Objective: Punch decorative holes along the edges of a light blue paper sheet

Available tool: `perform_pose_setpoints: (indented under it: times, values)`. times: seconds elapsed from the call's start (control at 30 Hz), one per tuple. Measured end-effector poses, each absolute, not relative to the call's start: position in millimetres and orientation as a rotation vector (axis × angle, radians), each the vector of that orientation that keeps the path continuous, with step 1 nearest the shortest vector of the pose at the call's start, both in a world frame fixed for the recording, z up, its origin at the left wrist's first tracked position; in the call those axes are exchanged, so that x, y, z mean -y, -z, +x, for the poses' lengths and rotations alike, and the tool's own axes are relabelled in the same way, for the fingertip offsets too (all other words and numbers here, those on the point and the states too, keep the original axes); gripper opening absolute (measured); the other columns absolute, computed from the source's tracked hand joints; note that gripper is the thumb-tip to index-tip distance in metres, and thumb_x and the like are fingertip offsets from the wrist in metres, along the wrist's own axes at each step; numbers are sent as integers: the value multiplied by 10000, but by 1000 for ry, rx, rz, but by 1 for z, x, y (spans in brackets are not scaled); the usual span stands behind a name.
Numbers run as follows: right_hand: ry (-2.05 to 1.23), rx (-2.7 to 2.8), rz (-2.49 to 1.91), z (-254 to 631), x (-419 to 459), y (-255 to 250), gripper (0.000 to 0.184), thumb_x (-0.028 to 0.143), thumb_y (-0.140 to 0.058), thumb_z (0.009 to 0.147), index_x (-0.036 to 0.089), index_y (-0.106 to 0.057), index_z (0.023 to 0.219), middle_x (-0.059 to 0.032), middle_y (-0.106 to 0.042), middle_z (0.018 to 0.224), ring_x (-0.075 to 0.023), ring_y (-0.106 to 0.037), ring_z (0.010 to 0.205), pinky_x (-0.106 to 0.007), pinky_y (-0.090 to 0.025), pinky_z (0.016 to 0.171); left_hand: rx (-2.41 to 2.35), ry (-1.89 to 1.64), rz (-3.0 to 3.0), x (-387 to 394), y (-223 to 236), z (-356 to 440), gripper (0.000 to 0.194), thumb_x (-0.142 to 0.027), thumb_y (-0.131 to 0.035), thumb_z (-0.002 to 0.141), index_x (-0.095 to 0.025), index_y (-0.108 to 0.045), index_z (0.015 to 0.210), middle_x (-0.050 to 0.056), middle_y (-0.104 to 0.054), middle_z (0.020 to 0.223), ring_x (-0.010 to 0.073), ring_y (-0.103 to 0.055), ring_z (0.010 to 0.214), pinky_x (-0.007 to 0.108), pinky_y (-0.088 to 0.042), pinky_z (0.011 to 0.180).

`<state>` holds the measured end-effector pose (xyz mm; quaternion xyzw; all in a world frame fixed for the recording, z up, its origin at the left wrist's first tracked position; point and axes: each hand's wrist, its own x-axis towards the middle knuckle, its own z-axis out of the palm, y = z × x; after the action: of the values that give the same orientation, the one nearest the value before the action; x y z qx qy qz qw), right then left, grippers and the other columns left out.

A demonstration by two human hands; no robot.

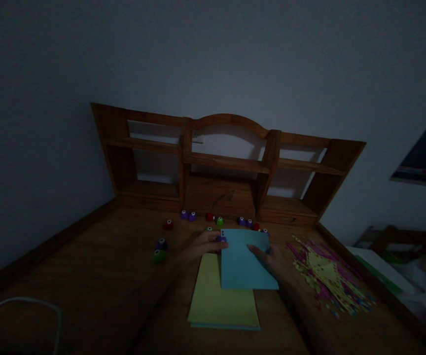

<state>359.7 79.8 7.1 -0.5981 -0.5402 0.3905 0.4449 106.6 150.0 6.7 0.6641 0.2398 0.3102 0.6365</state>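
Note:
My left hand [206,242] is closed around a small purple paper punch [221,239] at the upper left corner of a light blue sheet of paper [244,266]. A few small dark marks, which look like punched holes, show at that corner. The fingers hide much of the punch. My right hand [270,257] grips the sheet by its right side, thumb on top and the other fingers mostly out of sight underneath. Below the blue sheet, and partly covered by it, lies a stack of paper with a yellow sheet [222,301] on top.
Several similar punches stand about, among them a red one [168,225] and a green one [159,256]. Yellow and pink paper strips [331,276] are heaped at the right. A wooden shelf unit [228,162] runs along the back. A white cable [31,300] curves at lower left.

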Motion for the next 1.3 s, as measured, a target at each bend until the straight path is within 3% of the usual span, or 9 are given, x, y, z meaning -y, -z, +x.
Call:
perform_pose_setpoints:
  times: [0.77,1.03,1.3]
  values:
    - [-990,1361,-1455,361,-81,-6,494,567,-655,705,128,-651,931,-107,-718,844,-275,-686,696,-308,-539,547,-528,-721,1491,-150,-6,106,399,-409,-720,724,-140,-658,1012,106,-666,1013,226,-622,909,348,-475,824]
    - [-1001,1360,-1450,360,-80,-6,470,551,-648,726,138,-648,950,-108,-717,883,-277,-689,733,-316,-548,583,-606,-794,1524,-148,-9,109,355,-410,-736,702,-129,-678,910,98,-670,953,231,-622,889,330,-488,784]
    - [-1028,1301,-1451,362,-81,-2,487,546,-660,726,140,-634,993,-114,-717,902,-281,-691,761,-323,-559,603,-684,-856,1516,-143,-9,111,410,-419,-731,701,-120,-668,973,120,-668,1008,239,-632,867,327,-520,726]
